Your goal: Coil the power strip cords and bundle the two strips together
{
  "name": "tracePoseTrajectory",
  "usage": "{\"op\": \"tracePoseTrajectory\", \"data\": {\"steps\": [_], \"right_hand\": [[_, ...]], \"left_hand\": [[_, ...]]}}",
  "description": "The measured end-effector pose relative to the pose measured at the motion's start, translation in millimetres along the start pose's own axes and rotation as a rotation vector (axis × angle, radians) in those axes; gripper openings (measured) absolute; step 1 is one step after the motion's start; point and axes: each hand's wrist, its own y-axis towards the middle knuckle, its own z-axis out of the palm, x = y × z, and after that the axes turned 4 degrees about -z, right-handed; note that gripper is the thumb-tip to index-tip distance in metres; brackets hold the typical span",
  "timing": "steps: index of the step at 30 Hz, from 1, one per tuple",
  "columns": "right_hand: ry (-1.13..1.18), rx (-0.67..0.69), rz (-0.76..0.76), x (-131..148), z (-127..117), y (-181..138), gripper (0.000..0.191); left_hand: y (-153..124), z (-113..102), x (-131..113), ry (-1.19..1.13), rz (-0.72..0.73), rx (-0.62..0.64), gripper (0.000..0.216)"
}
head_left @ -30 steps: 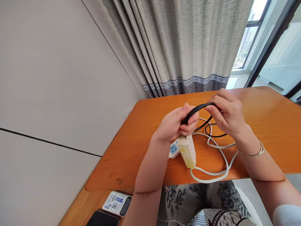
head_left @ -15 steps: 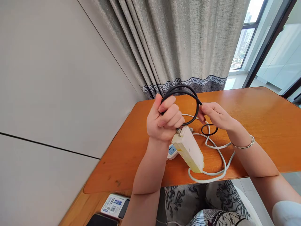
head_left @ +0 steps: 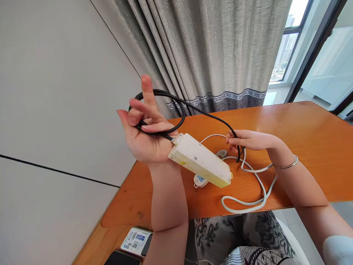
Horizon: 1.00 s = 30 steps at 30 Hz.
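Note:
My left hand [head_left: 149, 132] is turned palm up, some fingers stretched out and others bent around a loop of black cable [head_left: 184, 110]. The cable enters one end of a long, yellowed white plastic box [head_left: 202, 156], which hangs tilted beside my left wrist, above the table; no sockets show on its visible faces. Farther right, the cable runs down to my right hand [head_left: 242, 140], whose thumb and fingers close on it. Its short end dangles below those fingers. Partly hidden under the box lies a white power strip [head_left: 199, 182] with a blue socket face.
White cord [head_left: 245, 211] lies in loops on the brown wooden table [head_left: 309, 147], near a plug [head_left: 221, 154]. At lower left are a white labelled device [head_left: 135, 239] and a dark phone-like object [head_left: 121, 258]. A grey curtain [head_left: 220, 48] hangs behind the table.
My left hand has moved left and opened from a fist to palm up, carrying the loop and swinging the white box left. My right hand has lowered slightly; cable now stretches between both hands.

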Motion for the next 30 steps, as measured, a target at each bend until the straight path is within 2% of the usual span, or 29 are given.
{"op": "tracePoseTrajectory", "data": {"steps": [1, 3, 5, 6, 8, 10, 15, 19, 23, 30], "right_hand": [[0.031, -0.07, 0.022, -2, -1, 0, 0.025], [-0.021, -0.338, 0.078, -3, 0, 2, 0.025], [-0.224, -0.603, 0.134, -1, 3, 3, 0.029], [-0.353, -0.673, 0.161, 2, 6, 3, 0.034], [-0.599, -0.665, 0.221, 9, 13, 2, 0.047], [-0.795, -0.577, 0.286, 16, 20, 1, 0.055], [-1.111, -0.437, 0.325, 29, 35, -3, 0.057], [-1.229, -0.509, 0.173, 34, 37, -10, 0.047], [-1.325, -0.593, -0.055, 37, 36, -17, 0.037], [-1.278, -0.776, -0.441, 46, 39, -24, 0.024]], "left_hand": [[1, -3, 1, 0.002, -0.002, 0.014, 0.039], [2, -6, 3, 0.002, -0.021, 0.066, 0.045], [-1, -5, 3, 0.009, -0.05, 0.14, 0.051], [-3, -3, 2, 0.029, -0.058, 0.174, 0.052], [-8, 2, 1, 0.067, -0.056, 0.224, 0.051], [-11, 7, 1, 0.048, -0.032, 0.251, 0.052], [-13, 17, 7, -0.05, 0.0, 0.227, 0.061], [-13, 21, 12, -0.021, -0.001, 0.255, 0.059], [-19, 24, 12, 0.019, -0.025, 0.348, 0.059], [-34, 33, 10, 0.289, -0.043, 0.369, 0.058]]}}
